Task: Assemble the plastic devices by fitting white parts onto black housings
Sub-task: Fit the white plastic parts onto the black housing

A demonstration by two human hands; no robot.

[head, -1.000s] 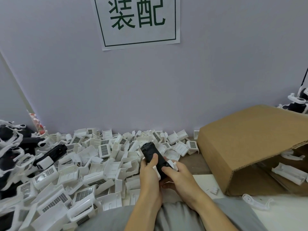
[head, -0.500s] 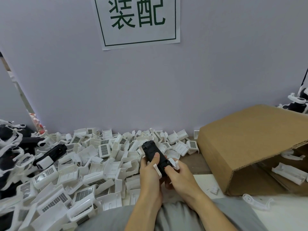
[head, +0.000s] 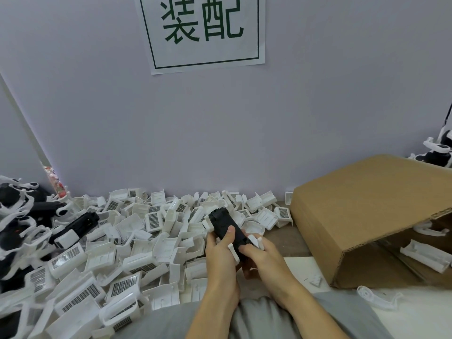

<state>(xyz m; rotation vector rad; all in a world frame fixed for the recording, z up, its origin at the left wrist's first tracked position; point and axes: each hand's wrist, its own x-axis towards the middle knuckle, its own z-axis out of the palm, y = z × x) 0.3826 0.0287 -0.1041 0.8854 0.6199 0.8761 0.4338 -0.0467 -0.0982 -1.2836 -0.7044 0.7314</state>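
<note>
Two hands meet just above the person's lap, and both hold one black housing (head: 226, 227), which I take as the landmark. The left hand (head: 221, 255) wraps the near-left side of the housing, with its thumb laid flat on the top face. The right hand (head: 256, 255) curls around the near-right end, where the white part (head: 255, 242) sits; its fingers pinch this part against the housing. I judge that the white part is only half seated, since small white tabs stand out at both sides of the near end.

From here the main risk is a crooked fit. If the right hand presses on one side only, one tab may click and the other may bend or break. The housing points away and upward, so a strong push could also make it slide out of the left hand.

Left of the housing and beyond it lies a large heap of white parts (head: 137, 241), touching one another in disorder. A dropped piece would fall among them and be slow to find. Further left of the housing are some assembled black devices (head: 78, 226). Right of the housing lies a cardboard box (head: 362, 216) on its side on the surface (head: 300, 267), well apart from the hands. Far behind the housing, a paper sign (head: 203, 30) hangs on the wall.
</note>
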